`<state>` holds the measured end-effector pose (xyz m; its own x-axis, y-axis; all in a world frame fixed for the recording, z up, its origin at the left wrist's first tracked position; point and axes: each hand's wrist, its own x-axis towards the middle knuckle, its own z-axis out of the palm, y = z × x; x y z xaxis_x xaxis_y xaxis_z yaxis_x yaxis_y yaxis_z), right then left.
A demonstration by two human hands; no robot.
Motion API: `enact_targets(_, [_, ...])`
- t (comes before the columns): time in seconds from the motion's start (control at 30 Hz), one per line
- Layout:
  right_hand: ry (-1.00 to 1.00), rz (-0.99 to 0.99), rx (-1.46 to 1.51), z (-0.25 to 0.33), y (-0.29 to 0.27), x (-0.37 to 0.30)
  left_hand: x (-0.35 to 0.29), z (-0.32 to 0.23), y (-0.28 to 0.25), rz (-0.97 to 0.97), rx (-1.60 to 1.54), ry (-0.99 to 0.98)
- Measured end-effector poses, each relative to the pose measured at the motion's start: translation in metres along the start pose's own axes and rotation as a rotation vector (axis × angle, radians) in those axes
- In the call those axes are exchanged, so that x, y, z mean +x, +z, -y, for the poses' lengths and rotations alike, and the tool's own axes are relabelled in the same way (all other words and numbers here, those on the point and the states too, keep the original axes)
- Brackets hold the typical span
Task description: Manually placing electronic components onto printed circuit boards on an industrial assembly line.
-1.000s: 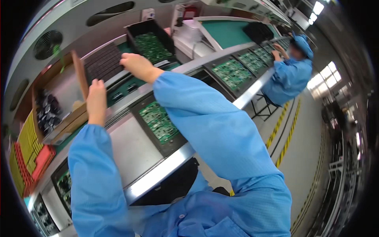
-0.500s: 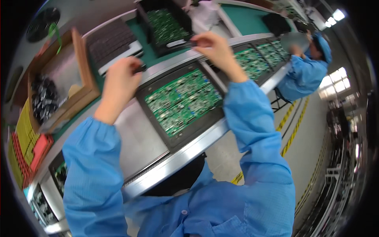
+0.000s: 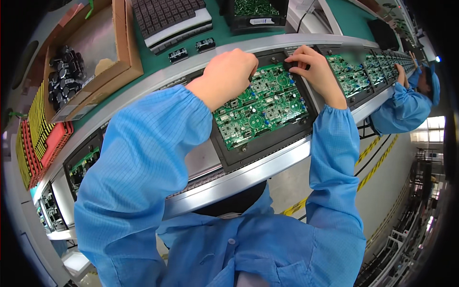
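Note:
A green circuit board (image 3: pixel 260 115) lies in a black carrier frame (image 3: pixel 234 160) on the metal-edged line in front of me. My left hand (image 3: pixel 227 79) is closed over the board's far left part; its fingertips and anything in them are hidden behind the hand. At the far right corner, my right hand (image 3: pixel 313 71) pinches a black capacitor (image 3: pixel 289 65), held just above the frame and board edge. Two more black capacitors, a nearer one (image 3: pixel 178 55) and a farther one (image 3: pixel 205 44), lie on the green bench beyond the rail.
A cardboard box (image 3: pixel 129 62) holds a heap of capacitors (image 3: pixel 64 79) at the left. Behind the rail are a stack of dark gridded trays (image 3: pixel 167 19) and a black bin (image 3: pixel 258 23) of green boards. More framed boards (image 3: pixel 349 71) run rightward toward a co-worker in blue (image 3: pixel 406 107).
Both hands have come from the far rail and bench side to above the circuit board. The view has shifted, and two capacitors on the bench are now plainly visible.

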<state>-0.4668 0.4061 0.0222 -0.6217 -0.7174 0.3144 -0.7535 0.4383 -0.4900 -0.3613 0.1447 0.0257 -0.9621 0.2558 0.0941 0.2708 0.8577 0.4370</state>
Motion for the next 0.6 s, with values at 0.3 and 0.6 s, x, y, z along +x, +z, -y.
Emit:
enact_targets(0.3, [0.005, 0.081, -0.003, 0.0030, -0.0024, -0.0011, 0.0024, -0.0090, -0.0091, 0.068, 0.146, 0.032])
enact_targets(0.6, [-0.040, 0.071, -0.078, -0.0008, -0.0013, 0.0017, -0.0024, -0.0011, -0.0054, -0.007, 0.068, 0.079])
